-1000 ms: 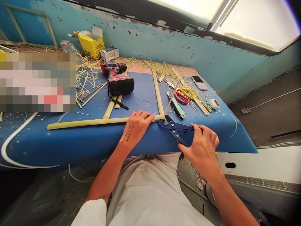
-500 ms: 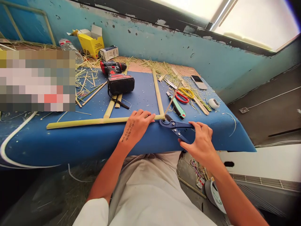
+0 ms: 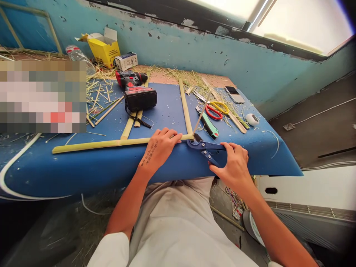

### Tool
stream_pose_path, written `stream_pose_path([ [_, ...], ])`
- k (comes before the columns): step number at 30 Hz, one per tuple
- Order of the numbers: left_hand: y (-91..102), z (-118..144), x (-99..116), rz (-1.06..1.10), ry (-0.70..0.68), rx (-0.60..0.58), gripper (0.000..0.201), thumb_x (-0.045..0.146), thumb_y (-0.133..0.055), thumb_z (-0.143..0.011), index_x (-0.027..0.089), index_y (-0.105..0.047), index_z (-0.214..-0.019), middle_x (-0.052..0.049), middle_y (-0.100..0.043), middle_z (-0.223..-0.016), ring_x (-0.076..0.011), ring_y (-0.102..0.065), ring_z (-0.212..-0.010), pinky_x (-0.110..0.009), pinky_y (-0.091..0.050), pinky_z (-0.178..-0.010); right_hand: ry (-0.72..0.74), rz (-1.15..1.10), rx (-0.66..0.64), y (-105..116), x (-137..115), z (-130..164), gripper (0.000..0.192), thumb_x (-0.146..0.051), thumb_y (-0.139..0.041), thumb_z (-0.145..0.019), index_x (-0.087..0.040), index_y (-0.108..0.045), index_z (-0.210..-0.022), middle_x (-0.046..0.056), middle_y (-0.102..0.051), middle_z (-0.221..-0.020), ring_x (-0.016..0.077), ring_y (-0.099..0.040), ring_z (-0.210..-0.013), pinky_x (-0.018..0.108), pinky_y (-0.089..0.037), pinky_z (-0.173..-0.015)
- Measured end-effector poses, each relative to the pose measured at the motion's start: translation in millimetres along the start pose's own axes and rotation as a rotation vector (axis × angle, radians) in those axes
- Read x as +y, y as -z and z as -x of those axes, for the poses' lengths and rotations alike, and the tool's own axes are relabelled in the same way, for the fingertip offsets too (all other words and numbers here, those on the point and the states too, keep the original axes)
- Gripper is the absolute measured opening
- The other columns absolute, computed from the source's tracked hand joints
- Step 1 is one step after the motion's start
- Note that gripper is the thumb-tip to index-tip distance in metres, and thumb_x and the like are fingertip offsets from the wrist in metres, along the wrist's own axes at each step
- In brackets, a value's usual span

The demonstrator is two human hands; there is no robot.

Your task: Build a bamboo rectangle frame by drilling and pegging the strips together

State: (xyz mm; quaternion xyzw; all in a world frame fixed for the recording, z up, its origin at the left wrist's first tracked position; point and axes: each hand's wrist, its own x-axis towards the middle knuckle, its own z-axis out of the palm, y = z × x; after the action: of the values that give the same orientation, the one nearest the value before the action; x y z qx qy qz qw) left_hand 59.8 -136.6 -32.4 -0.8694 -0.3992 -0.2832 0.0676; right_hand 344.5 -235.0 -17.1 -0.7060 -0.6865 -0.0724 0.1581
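Observation:
My left hand (image 3: 160, 146) is closed over a long bamboo pole (image 3: 91, 145) that lies along the front of the blue-covered table. The pole joins two bamboo crosspieces running back from it, the right one (image 3: 184, 105) near its end. A thin bamboo strip (image 3: 202, 114) sticks up at a slant from that corner. My right hand (image 3: 235, 163) grips the handles of blue pruning shears (image 3: 207, 146), which stand spread apart. The jaws of the shears are at the pole's right end, by the foot of the strip; the exact contact is hard to see.
A cordless drill (image 3: 139, 94) rests across the left crosspiece. A green utility knife (image 3: 208, 126), scissors (image 3: 214, 111), a phone (image 3: 234, 95) and a white rounded object (image 3: 252, 119) lie to the right. Behind are bamboo shavings, a yellow box (image 3: 104, 50) and a plastic bottle (image 3: 79, 57).
The whole view has shifted slightly, moving the scene a little left and up. Both hands keep their hold, with the shears at the same corner of the bamboo.

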Motion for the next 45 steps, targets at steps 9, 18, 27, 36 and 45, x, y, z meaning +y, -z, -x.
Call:
stream_pose_path([
  [9,1.7,-1,1,0.017,0.025,-0.02,0.025,0.032,-0.053,-0.111,0.027,-0.075,-0.122,-0.005,-0.077,-0.109,-0.0228,-0.063,-0.102,-0.038,-0.041,-0.081,0.047,0.059,0.027,-16,1,1,0.079,-0.038,-0.075,-0.073,-0.014,-0.054,-0.145,0.02,-0.057,-0.137,0.0388,-0.051,-0.124,0.055,-0.042,-0.111],
  [18,5.6,-2,3,0.055,0.043,-0.052,0.028,0.03,-0.051,-0.112,0.027,-0.076,-0.125,-0.004,-0.077,-0.108,-0.0227,-0.062,-0.101,-0.038,-0.042,-0.083,0.105,0.142,0.019,-8,0,0,0.065,-0.038,-0.072,-0.081,-0.016,-0.055,-0.139,0.018,-0.064,-0.135,0.0379,-0.055,-0.121,0.052,-0.045,-0.103],
  [27,4.4,1,6,0.082,0.113,-0.023,0.029,0.034,-0.054,-0.11,0.029,-0.076,-0.128,-0.004,-0.078,-0.114,-0.0235,-0.063,-0.102,-0.039,-0.044,-0.086,0.069,0.039,-0.066,-3,12,0,0.084,-0.037,-0.073,-0.075,-0.018,-0.045,-0.152,0.019,-0.049,-0.142,0.0404,-0.045,-0.134,0.058,-0.043,-0.113],
  [36,2.1,-1,11,-0.125,0.036,0.032,0.029,0.028,-0.051,-0.112,0.029,-0.075,-0.127,-0.005,-0.08,-0.114,-0.0246,-0.066,-0.099,-0.041,-0.042,-0.081,0.172,0.164,0.007,24,5,-16,0.086,-0.038,-0.072,-0.079,-0.018,-0.039,-0.155,0.021,-0.043,-0.143,0.0439,-0.038,-0.142,0.065,-0.032,-0.121],
  [45,-0.4,-7,33,-0.182,0.016,0.035,0.031,0.028,-0.048,-0.113,0.022,-0.072,-0.132,-0.008,-0.078,-0.111,-0.0249,-0.066,-0.098,-0.041,-0.041,-0.076,0.088,0.138,-0.006,30,3,-18,0.086,-0.039,-0.073,-0.076,-0.018,-0.043,-0.153,0.02,-0.044,-0.144,0.0416,-0.041,-0.138,0.062,-0.036,-0.12],
])
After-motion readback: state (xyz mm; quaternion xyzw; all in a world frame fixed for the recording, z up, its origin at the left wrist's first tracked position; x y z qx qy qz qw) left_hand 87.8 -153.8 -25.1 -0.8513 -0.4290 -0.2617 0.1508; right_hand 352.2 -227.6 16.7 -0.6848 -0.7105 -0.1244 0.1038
